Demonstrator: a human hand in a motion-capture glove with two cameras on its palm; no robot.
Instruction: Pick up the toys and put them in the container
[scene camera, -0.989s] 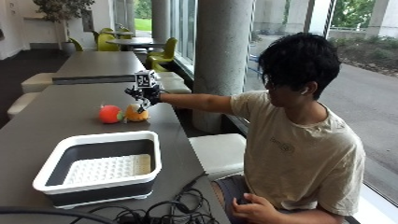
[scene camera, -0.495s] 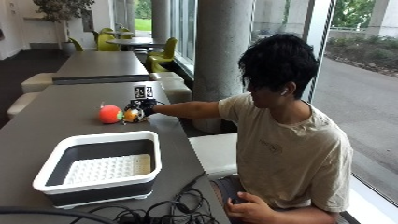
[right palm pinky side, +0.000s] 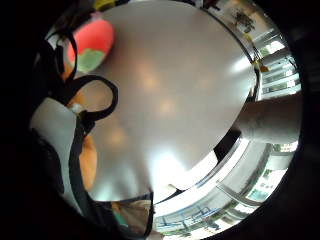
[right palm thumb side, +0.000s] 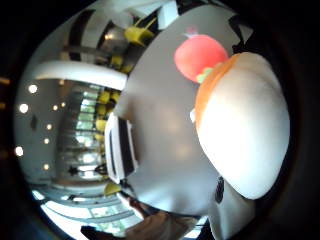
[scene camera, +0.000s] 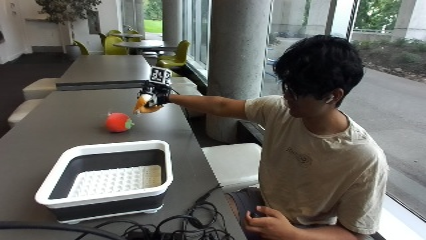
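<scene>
Nearest on the long grey table (scene camera: 73, 125) stands the rectangular container (scene camera: 105, 179), a tub with a white rim, dark grey walls and a white perforated floor; nothing lies in it. Black cables (scene camera: 166, 225) trail beside its near end. Farther along, the round red soft toy with a green leaf patch (scene camera: 118, 122) rests on the tabletop, well apart from the container. Beyond and above it, the gloved right hand (scene camera: 152, 96) is lifted clear of the table, its fingers curled round the orange-and-white soft toy (scene camera: 141, 104). In the thumb side palm view that toy's smooth white bulge with an orange band (right palm thumb side: 240, 135) fills the area beside the palm, with the red toy (right palm thumb side: 200, 57) on the table behind it.
</scene>
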